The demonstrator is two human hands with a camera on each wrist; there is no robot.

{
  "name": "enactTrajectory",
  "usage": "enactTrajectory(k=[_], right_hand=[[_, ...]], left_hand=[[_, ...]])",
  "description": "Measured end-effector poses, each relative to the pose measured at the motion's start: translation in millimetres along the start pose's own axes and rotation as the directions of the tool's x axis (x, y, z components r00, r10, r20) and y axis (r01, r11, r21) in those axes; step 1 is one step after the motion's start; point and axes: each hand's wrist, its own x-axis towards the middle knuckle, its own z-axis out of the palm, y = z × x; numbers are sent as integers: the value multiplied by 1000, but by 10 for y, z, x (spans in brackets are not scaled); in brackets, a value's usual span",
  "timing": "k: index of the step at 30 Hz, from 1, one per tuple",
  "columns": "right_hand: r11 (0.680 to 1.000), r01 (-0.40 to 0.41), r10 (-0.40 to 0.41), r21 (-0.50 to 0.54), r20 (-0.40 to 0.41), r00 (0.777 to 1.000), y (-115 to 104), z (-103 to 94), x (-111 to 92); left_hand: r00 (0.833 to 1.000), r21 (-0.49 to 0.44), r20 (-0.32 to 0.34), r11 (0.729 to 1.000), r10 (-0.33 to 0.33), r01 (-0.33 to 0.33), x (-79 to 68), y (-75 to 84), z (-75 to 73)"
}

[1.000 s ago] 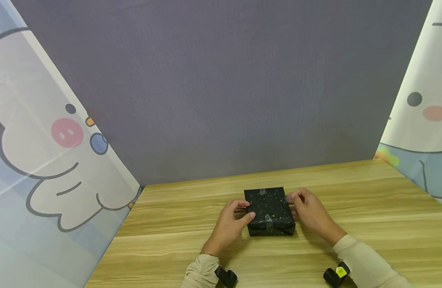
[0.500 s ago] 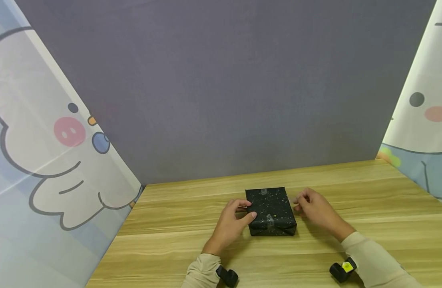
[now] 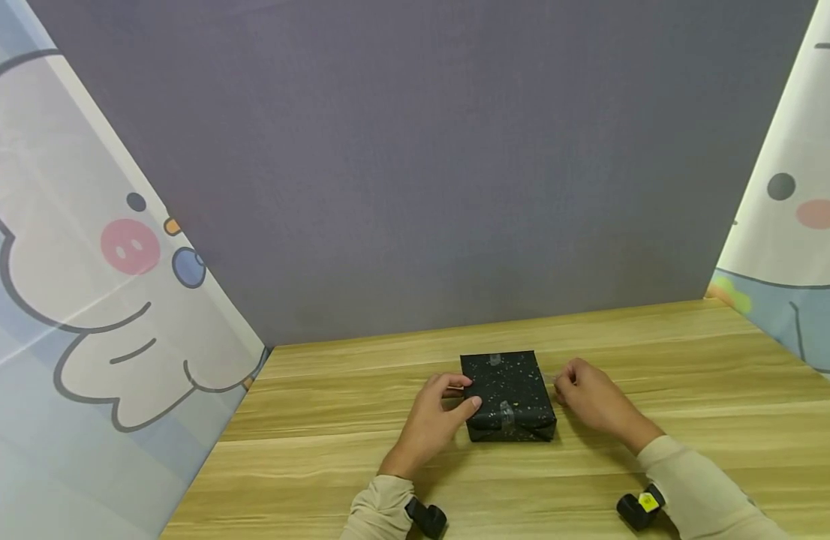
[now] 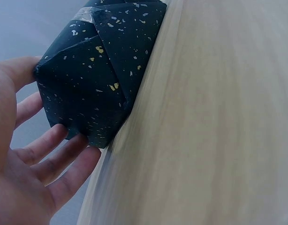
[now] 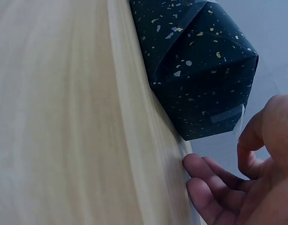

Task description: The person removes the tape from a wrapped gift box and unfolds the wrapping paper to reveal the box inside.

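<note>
A box wrapped in black speckled paper (image 3: pixel 506 386) lies on the wooden table, folded end flaps showing in both wrist views. My left hand (image 3: pixel 428 424) holds its left side, thumb at the top edge; in the left wrist view the other fingers (image 4: pixel 71 173) touch the end face. To the right of the box, my right hand (image 3: pixel 593 397) pinches a strip of clear tape (image 5: pixel 239 123) between thumb and index finger. That strip reaches to the box's right end. Its remaining fingertips (image 5: pixel 196 164) are near the tabletop, apart from the box.
Pieces of clear tape (image 3: pixel 506 415) cross the box's top near its front and back edges. Behind the wooden table (image 3: pixel 320 427) stands a grey panel (image 3: pixel 415 172). Cartoon-printed sheets (image 3: pixel 77 300) hang at both sides.
My right hand has drawn slightly away to the right from the box, then a little down, keeping the tape pinched. My left hand and the box stay in place.
</note>
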Motion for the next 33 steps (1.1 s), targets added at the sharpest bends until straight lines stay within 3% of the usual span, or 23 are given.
enactTrajectory(k=[20,33], right_hand=[[988,-10,10,-152,2,1000,1,15,-1],[991,-3,2,-132,-12,1000,9,36,17]], left_hand=[[1000,14,1,1000,4,-4,2,0,-4],[1000,19,-3,1000,24,-24,5,-9,-3]])
